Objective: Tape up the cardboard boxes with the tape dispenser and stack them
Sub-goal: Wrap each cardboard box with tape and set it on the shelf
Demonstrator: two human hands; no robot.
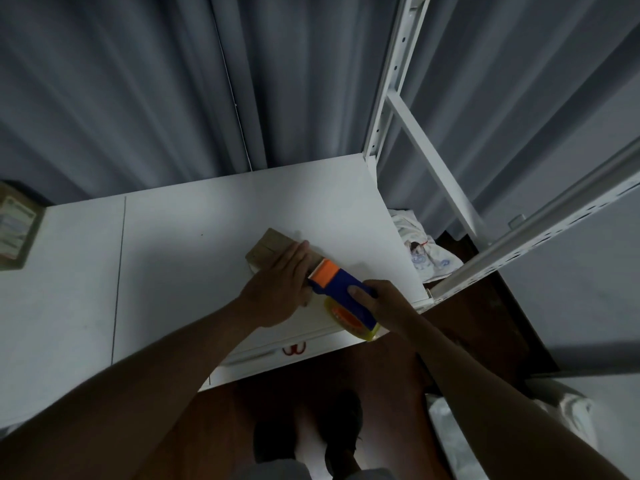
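Note:
A small brown cardboard box (269,247) lies on the white table (180,258) near its right front corner. My left hand (278,289) rests flat on top of the box, fingers stretched over it, hiding its near half. My right hand (382,303) grips the handle of a blue and orange tape dispenser (341,289). Its orange front end sits against the box's right side, right next to my left fingers. The yellowish tape roll (349,322) hangs at the dispenser's rear, over the table's front edge.
Another cardboard box (15,230) stands at the table's far left edge. A white metal shelf frame (426,147) rises to the right, with a crumpled white bag (424,247) under it. Grey curtains hang behind the table. Red-handled scissors (294,348) lie on a ledge below the front edge.

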